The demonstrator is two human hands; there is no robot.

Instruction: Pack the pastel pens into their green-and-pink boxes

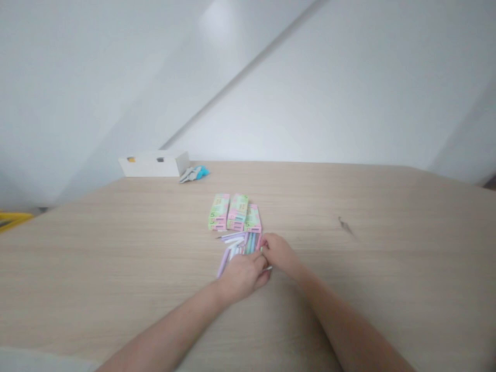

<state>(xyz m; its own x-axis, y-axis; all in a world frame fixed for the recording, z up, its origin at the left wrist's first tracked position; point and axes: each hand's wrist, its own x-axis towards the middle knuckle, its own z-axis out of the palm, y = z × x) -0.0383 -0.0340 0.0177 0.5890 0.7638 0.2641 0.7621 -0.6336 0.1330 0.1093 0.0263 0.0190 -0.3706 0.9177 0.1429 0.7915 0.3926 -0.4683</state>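
Observation:
A loose pile of slim pastel pens (233,242), lilac, white and pale green, lies on the table in front of both hands. My left hand (242,275) reaches over the near end of the pile, its fingers curled closed; a thin white pen end sticks out by its fingertips. Close against it, my right hand (279,253) is pinched shut at the pile's right side; what sits between its fingers is too small to make out. Just beyond the pens stand several small pink and green printed boxes, including a left box (220,211), a middle box (237,211) and a right box (253,218).
At the back left of the wooden table (387,268) is a long white box (151,164), with a crumpled grey and blue item (194,173) beside it. A small dark thing (344,224) lies to the right. Something yellow (15,219) shows beyond the left edge.

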